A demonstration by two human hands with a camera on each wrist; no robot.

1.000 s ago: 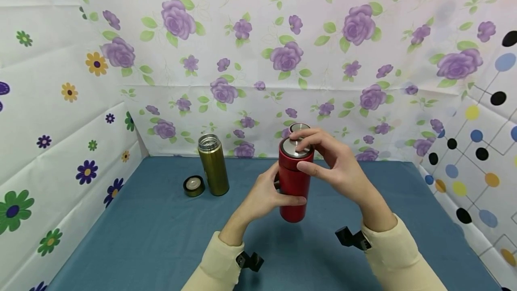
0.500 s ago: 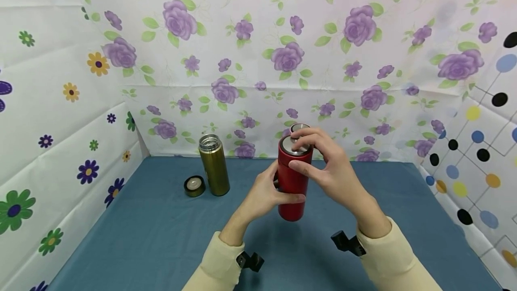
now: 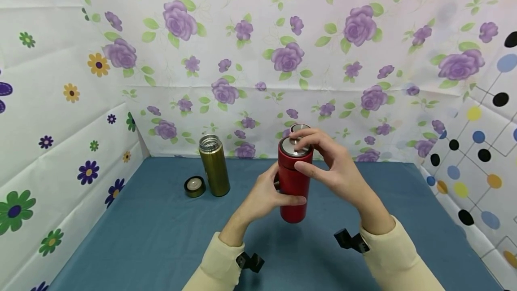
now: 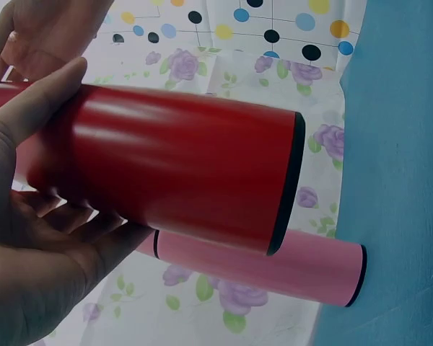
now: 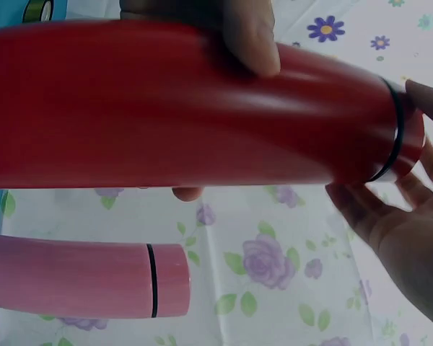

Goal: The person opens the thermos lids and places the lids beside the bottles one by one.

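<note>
A red thermos [image 3: 294,183] with a steel-topped red lid [image 3: 287,161] is held upright, its base apparently off the table. My left hand [image 3: 262,196] grips it round the body; in the left wrist view the thumb lies along one side and the fingers pass beneath. At the top, my right hand [image 3: 337,169] holds the lid with its thumb and fingers about the rim, as the right wrist view shows. The lid sits on the thermos, a dark ring [image 5: 394,133] marking the seam. Behind stands a pink thermos [image 4: 274,265], mostly hidden in the head view.
An olive-gold thermos [image 3: 215,169] stands uncapped at the back left, its threaded steel mouth bare. Beside it lies its cap [image 3: 194,186], inner side up. A blue cloth [image 3: 153,237] covers the table. Flowered sheets [image 3: 258,57] rise at the back and sides.
My right hand has swung slightly left at the lid and then back right, the red thermos shifting a little with it. My left hand keeps its grip. The other things have not moved.
</note>
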